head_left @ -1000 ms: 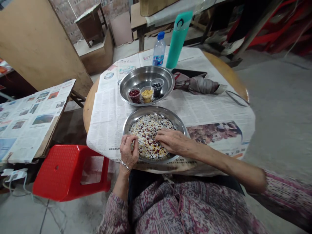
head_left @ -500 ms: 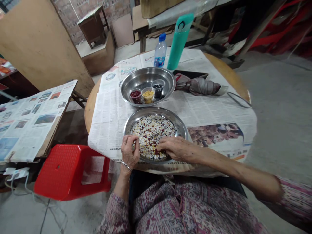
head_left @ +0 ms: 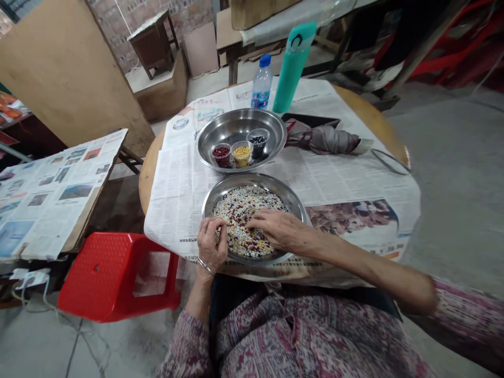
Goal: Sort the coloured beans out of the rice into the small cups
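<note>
At the near edge of a round wooden table, above the lap of a patterned blouse, the person's left hand and right hand both work over a shallow steel plate. A layer of mixed beans in white, red and yellow covers its floor. The left grip is bunched, fingertips together among the beans at the plate's near side, but whether it is clenched on a bean is too small to tell; a metal bangle circles that wrist. The right grip is released, its fingers lying loosely spread on the beans. Newspaper covers the table under the plate. Just beyond sits a larger steel bowl holding three small plastic cups: red beans, yellow beans and black beans. Farther right lies a folded grey umbrella, and behind the bowl stand a plastic water bottle and a teal flask. Left of the table is a red plastic stool, and past it a side table spread with newspaper.
</note>
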The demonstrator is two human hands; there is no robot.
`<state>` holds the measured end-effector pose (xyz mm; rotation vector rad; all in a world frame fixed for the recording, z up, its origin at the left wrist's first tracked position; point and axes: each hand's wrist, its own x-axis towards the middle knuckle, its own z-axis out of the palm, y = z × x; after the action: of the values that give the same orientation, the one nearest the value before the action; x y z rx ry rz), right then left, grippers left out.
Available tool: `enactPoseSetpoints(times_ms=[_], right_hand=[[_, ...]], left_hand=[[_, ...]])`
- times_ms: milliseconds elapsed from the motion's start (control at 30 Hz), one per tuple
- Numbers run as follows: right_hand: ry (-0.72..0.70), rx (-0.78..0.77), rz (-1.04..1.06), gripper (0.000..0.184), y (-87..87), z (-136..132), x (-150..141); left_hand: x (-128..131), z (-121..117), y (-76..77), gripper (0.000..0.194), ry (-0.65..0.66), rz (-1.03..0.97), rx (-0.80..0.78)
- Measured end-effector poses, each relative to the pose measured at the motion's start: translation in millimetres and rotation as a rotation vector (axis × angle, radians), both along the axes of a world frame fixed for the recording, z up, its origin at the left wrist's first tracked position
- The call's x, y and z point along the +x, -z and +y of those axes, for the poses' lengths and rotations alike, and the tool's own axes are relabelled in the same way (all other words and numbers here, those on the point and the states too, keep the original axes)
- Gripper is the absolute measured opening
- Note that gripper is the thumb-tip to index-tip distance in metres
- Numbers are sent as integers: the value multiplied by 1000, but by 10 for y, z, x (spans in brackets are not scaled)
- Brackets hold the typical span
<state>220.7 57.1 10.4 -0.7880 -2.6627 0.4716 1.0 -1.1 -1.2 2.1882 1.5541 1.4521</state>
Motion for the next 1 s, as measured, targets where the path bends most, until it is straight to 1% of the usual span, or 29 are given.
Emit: enactPoseSetpoints(times_ms=[67, 167, 233, 333, 433, 567, 633, 733, 800, 833, 900, 1000], right_hand=[[-45, -74, -53, 28, -44, -53, 93], [-107, -197, -87, 26, -139, -193, 170], [-136, -256, -75, 26, -194, -288, 142], [-140, -271, -45, 28, -212, -369, -13], [-170, -217, -23, 30, -141, -360, -222], [-187, -41, -2, 38, -24, -279, -416], [-133, 26, -15, 45, -3, -230, -448], [27, 101, -48, 53, -6, -154, -418], [119, 151, -38, 53, -15, -115, -363], [138, 174, -23, 51, -20, -103, -333], [105, 208, 6, 46, -34, -100, -282], [-86, 230, 5, 32, -53, -120, -277]], left_hand=[[2, 0, 7, 9, 1, -3, 5], [4, 0, 10, 9, 2, -8, 9], [3, 1, 6, 9, 4, -6, 8], [2, 0, -2, 10, 9, -3, 4], [6, -2, -12, 10, 3, -8, 0], [14, -7, -17, 9, -6, -23, -4], [14, -11, -11, 9, -8, -37, -8], [8, -17, 4, 10, -7, -58, -12], [5, -21, 10, 11, 2, -68, -14], [4, -23, 10, 12, 7, -72, -15], [5, -27, 6, 13, 8, -85, -17], [8, -32, -3, 14, -8, -117, -11]])
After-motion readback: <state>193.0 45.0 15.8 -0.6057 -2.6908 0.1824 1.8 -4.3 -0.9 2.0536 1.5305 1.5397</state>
